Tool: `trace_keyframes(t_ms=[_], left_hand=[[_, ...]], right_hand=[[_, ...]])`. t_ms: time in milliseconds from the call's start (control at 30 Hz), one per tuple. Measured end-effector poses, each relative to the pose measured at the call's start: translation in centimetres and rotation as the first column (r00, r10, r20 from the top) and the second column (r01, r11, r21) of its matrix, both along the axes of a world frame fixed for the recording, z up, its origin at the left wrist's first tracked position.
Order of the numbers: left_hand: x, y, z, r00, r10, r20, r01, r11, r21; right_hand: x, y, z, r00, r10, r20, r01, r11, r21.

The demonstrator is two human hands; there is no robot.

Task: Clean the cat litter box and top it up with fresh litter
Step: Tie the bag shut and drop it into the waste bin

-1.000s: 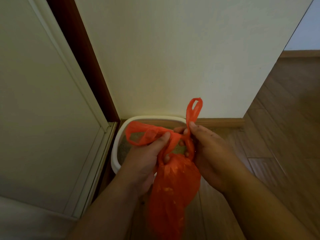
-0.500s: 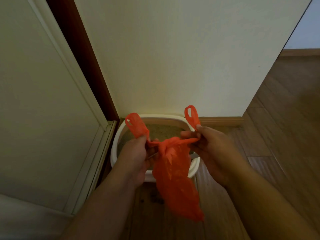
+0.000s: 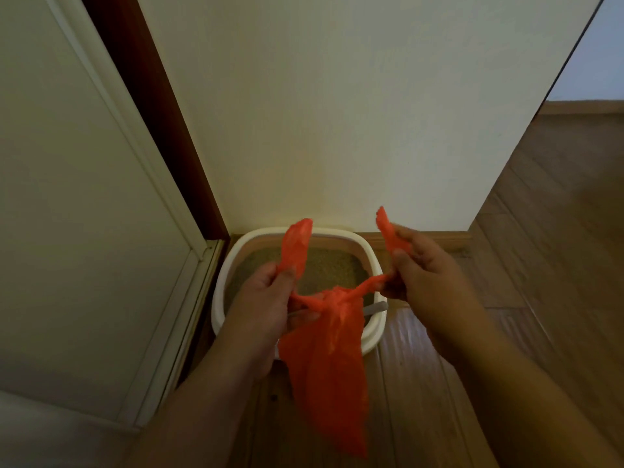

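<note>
Orange plastic bag: knotted at the neck, body hanging limp, its two handle ends pulled apart to either side. White litter box: rounded rim, on the wooden floor against the wall, holding tan granular litter. Grey scoop handle rests on the near rim.

A wooden plank floor carries the white litter box (set against the wall).

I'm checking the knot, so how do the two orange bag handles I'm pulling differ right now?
The left handle rises broad and looped above the left hand; the right handle looks narrower, with a short tip above the right hand. The left stands over the litter box, the right outside its rim. Both meet at the bag knot.
</note>
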State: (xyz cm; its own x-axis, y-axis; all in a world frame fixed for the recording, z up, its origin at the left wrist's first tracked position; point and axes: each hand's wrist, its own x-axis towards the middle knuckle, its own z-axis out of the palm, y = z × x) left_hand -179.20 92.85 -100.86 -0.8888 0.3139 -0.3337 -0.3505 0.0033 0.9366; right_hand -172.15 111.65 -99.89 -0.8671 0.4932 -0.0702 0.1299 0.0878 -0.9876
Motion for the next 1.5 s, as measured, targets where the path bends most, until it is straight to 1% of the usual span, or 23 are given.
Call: trace_keyframes(t_ms=[133, 200, 267, 300, 367, 400, 467, 567, 700, 733, 767, 800, 867, 933, 1000, 1067, 1100, 1167, 1200, 1267, 1333, 1400, 1500], left_hand=[[0.0, 0.2, 0.2, 0.999, 0.015, -0.035, -0.013, 0.997, 0.073], [0.0, 0.4, 0.2, 0.997, 0.028, -0.072, -0.021, 0.995, 0.103], [0.1, 0.4, 0.2, 0.991, 0.05, -0.12, -0.034, 0.99, 0.133], [0.2, 0.6, 0.4, 0.988, 0.04, -0.148, -0.018, 0.989, 0.149], [0.3, 0.8, 0.3, 0.977, 0.001, -0.212, 0.037, 0.984, 0.174], [0.3, 0.8, 0.2, 0.968, -0.019, -0.25, 0.06, 0.985, 0.161], [0.4, 0.8, 0.0, 0.933, -0.073, -0.351, 0.094, 0.995, 0.041], [0.9, 0.8, -0.4, 0.865, -0.164, -0.475, 0.102, 0.983, -0.154], [1.6, 0.9, -0.4, 0.723, -0.356, -0.592, 0.147, 0.917, -0.372], [1.6, 0.8, -0.6, 0.688, -0.392, -0.61, 0.147, 0.899, -0.412], [1.5, 0.8, -0.7, 0.668, -0.398, -0.629, 0.144, 0.898, -0.416], [1.3, 0.7, -0.7, 0.668, -0.372, -0.645, 0.133, 0.912, -0.388], [1.0, 0.5, -0.6, 0.737, -0.277, -0.617, 0.117, 0.951, -0.288], [0.7, 0.4, -0.6, 0.796, -0.191, -0.574, 0.074, 0.972, -0.221], [0.4, 0.1, -0.7, 0.809, -0.083, -0.583, -0.066, 0.971, -0.23], [-0.1, -0.2, -0.7, 0.798, -0.026, -0.602, -0.175, 0.946, -0.273], [-0.4, -0.3, -0.8, 0.803, -0.055, -0.593, -0.161, 0.939, -0.305], [-0.4, -0.2, -0.9, 0.818, -0.193, -0.542, -0.032, 0.925, -0.378], [-0.3, 0.0, -1.2, 0.811, -0.251, -0.528, 0.023, 0.916, -0.4], [0.2, 0.4, -1.5, 0.788, -0.33, -0.52, 0.074, 0.888, -0.453], [0.8, 0.9, -1.6, 0.772, -0.391, -0.501, 0.113, 0.86, -0.497], [1.1, 1.2, -1.8, 0.762, -0.41, -0.501, 0.127, 0.854, -0.505], [1.3, 1.2, -1.9, 0.755, -0.421, -0.503, 0.139, 0.852, -0.505]], right_hand=[[0.0, -1.6, -0.3, 0.997, 0.081, 0.021, -0.083, 0.989, 0.123], [0.3, -2.5, -0.5, 0.976, 0.214, 0.05, -0.22, 0.956, 0.197], [0.4, -3.5, -0.7, 0.919, 0.386, 0.08, -0.395, 0.898, 0.196], [0.4, -3.8, -1.0, 0.899, 0.426, 0.108, -0.439, 0.87, 0.226], [0.3, -4.1, -1.4, 0.903, 0.398, 0.164, -0.43, 0.833, 0.349], [0.2, -4.0, -1.5, 0.909, 0.378, 0.176, -0.417, 0.821, 0.389], [0.1, -3.8, -1.3, 0.906, 0.377, 0.195, -0.424, 0.801, 0.422], [0.2, -3.5, -1.3, 0.9, 0.365, 0.24, -0.436, 0.773, 0.46], [-0.1, -3.4, -1.2, 0.887, 0.385, 0.256, -0.462, 0.734, 0.498], [0.0, -3.3, -1.1, 0.878, 0.395, 0.27, -0.479, 0.719, 0.504], [0.1, -3.2, -0.9, 0.873, 0.407, 0.268, -0.487, 0.718, 0.498], [0.2, -3.1, -0.8, 0.871, 0.419, 0.257, -0.491, 0.729, 0.477], [0.6, -3.0, -0.6, 0.864, 0.449, 0.227, -0.502, 0.746, 0.437], [0.8, -3.0, -0.5, 0.857, 0.474, 0.202, -0.512, 0.739, 0.438], [0.7, -3.0, -0.5, 0.879, 0.455, 0.141, -0.463, 0.746, 0.479], [0.7, -3.0, -0.3, 0.915, 0.401, 0.049, -0.377, 0.803, 0.462], [0.6, -2.9, -0.2, 0.933, 0.36, -0.001, -0.327, 0.848, 0.418], [0.6, -2.7, 0.0, 0.956, 0.28, -0.091, -0.232, 0.906, 0.354], [0.5, -2.5, -0.1, 0.961, 0.254, -0.112, -0.201, 0.915, 0.351], [0.4, -2.6, 0.0, 0.964, 0.231, -0.129, -0.172, 0.919, 0.355], [0.3, -2.6, -0.3, 0.966, 0.219, -0.135, -0.164, 0.929, 0.331], [0.3, -2.8, -0.5, 0.97, 0.214, -0.116, -0.176, 0.946, 0.273], [0.3, -3.5, -0.6, 0.96, 0.277, -0.05, -0.264, 0.949, 0.173]])
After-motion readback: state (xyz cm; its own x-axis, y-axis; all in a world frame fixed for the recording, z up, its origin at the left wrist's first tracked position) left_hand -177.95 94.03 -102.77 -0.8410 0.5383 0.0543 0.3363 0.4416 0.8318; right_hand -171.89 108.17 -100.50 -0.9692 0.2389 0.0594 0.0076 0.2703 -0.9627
